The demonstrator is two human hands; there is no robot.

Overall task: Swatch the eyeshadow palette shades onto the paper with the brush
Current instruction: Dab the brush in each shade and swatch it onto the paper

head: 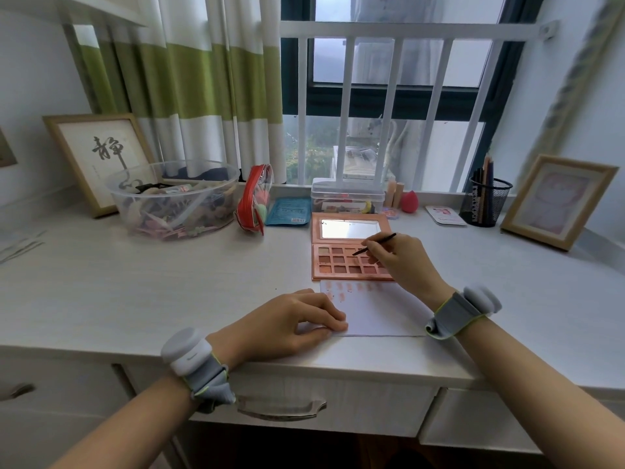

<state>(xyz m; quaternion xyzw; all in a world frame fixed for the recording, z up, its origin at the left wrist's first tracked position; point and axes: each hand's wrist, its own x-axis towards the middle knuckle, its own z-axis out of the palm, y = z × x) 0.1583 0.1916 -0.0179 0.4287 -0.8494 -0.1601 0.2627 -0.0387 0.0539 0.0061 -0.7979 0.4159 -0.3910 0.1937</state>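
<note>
Right grip: the right hand [397, 262] pinches a thin dark brush [374, 244] between thumb and fingertips, fingers curled round the handle; the hand hovers over the right part of the palette.
Brush: tilted, handle end up and to the right, tip down and to the left, at or just above a pan in the upper rows of shades; whether it touches the powder cannot be told.
Left grip: the left hand [287, 324] lies palm down with loosely bent fingers, fingertips pressing the near left corner of the paper; it grasps nothing.
Palette: a pink eyeshadow palette [341, 262] lies open on the worktop [135, 286], just beyond the paper, with its mirror lid [350, 228] propped up at the back and rows of brown and reddish pans facing up.
Paper: a white sheet [378, 313] lies flat between the palette and the near edge of the worktop, with a row of faint pink and orange smudges along its far edge and a few more below at the left.
Wrists: both carry a grey strap with a white round device.
Behind the palette: a clear lidded box [348, 194], a blue packet [289, 211] and a red-trimmed pouch [255, 201].
Left side: a clear bowl [176, 198] of small odds and ends, a framed calligraphy picture [98, 157] behind it.
Right side: a black mesh pen pot [487, 201] and another framed picture [558, 201].
</note>
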